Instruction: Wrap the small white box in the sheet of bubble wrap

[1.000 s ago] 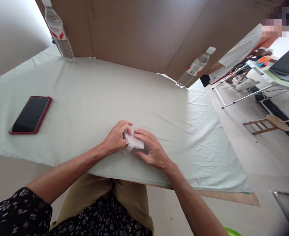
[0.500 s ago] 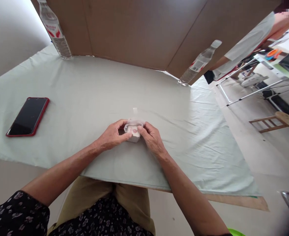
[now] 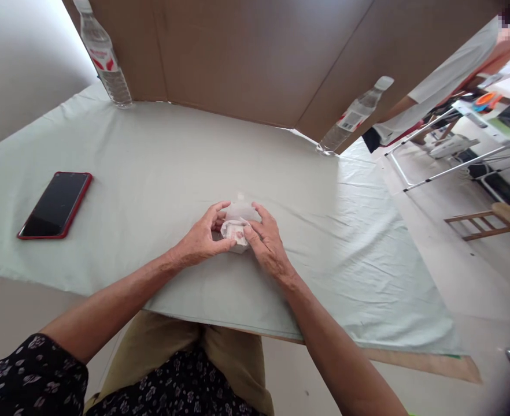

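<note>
Presumably light yet slippery, the film-wrapped white box (image 3: pixel 234 233) is grasped by both hands (image 3: pixel 199 236) (image 3: pixel 272 245), best held at its sides.

The left hand (image 3: pixel 203 234) and the right hand (image 3: pixel 269 241) hold a small white box (image 3: pixel 239 247) between them. Thin clear plastic (image 3: pixel 240 211) extends past its far side. On the pale green cloth (image 3: pixel 172 156), a dark phone (image 3: pixel 54 205) lies at the left, and two bottles (image 3: pixel 107 63) stand before the brown cardboard (image 3: pixel 241 58).
</note>
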### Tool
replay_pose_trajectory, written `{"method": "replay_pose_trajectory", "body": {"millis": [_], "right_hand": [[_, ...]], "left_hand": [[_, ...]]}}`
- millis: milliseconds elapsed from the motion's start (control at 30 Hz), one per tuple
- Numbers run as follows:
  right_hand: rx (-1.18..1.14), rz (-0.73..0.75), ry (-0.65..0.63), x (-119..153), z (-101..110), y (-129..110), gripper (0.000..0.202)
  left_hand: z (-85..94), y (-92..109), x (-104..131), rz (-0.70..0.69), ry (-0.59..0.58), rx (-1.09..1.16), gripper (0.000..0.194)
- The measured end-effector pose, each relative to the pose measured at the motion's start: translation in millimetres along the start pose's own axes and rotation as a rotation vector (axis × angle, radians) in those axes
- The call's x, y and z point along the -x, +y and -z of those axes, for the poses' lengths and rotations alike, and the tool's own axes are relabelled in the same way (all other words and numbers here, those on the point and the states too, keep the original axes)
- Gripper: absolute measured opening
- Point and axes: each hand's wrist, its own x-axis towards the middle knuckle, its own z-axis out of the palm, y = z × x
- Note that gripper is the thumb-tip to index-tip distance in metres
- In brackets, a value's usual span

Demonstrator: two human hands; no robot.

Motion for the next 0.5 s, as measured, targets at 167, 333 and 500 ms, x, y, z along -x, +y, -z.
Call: {"method": "replay_pose_trajectory", "body": {"millis": [167,333,500], "right_hand": [[-0.101,-0.070,-0.059,-3.4,0.5,3.4,0.048],[-0.182,-0.089,0.071,-0.8,0.4,4.9,0.041],[-0.135,-0.020,0.114,-0.2,-3.3,6.7,0.035]], "left_hand": [[-0.7,-0.7,0.9,-0.028,0.020,-0.078,0.050],[0.8,4.7,0.1,-0.007,-0.002,-0.107,0.038],[3.2,8.4,-1.1,-0.067,-0.045,-0.188,0.028]]}}
